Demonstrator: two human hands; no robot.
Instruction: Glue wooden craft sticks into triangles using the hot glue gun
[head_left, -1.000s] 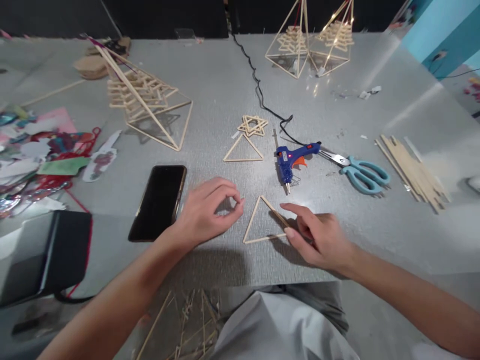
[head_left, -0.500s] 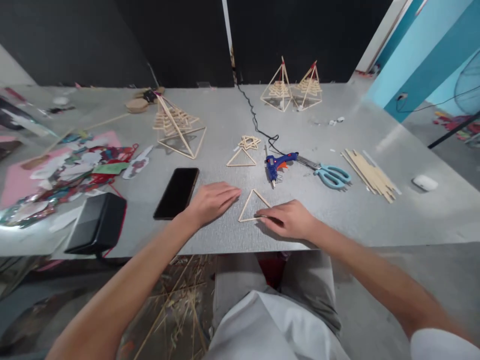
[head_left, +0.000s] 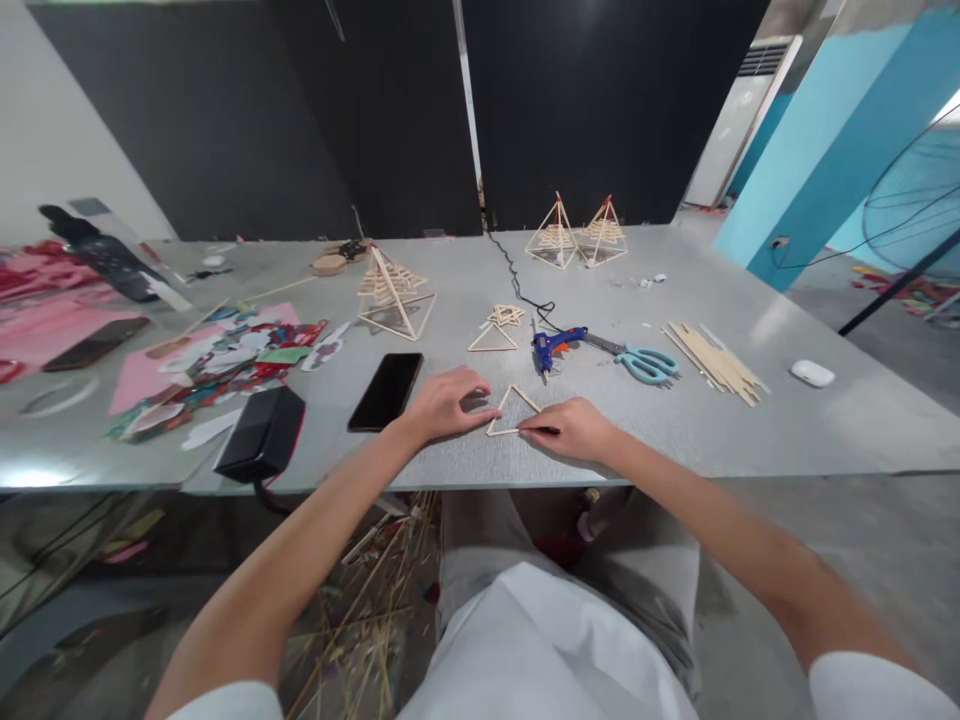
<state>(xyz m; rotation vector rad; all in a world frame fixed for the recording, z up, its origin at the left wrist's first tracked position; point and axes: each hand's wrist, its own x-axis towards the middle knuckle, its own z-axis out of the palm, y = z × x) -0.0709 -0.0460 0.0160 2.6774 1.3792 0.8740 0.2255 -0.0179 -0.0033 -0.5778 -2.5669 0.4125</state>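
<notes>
A small triangle of wooden sticks (head_left: 504, 409) lies flat on the grey table near its front edge. My right hand (head_left: 568, 430) pinches the triangle's lower right part between thumb and fingers. At its left side rests my left hand (head_left: 455, 402), thumb and fingers apart, the thumb tip beside the left stick. Behind the triangle is a blue glue gun (head_left: 553, 347), nozzle toward me. Another stick triangle (head_left: 493, 338) and a small star shape (head_left: 507, 315) lie farther back.
A black phone (head_left: 385, 392) and a black box (head_left: 261, 434) are on the left, near a pile of scraps (head_left: 217, 365). Stick pyramids (head_left: 394, 295) stand farther back. Scissors (head_left: 646, 364), flat sticks (head_left: 712, 360) and a white case (head_left: 812, 373) lie right.
My left hand has come to the triangle's left side, its thumb now spread from the fingers. My right hand keeps its pinch. The camera view has tilted up.
</notes>
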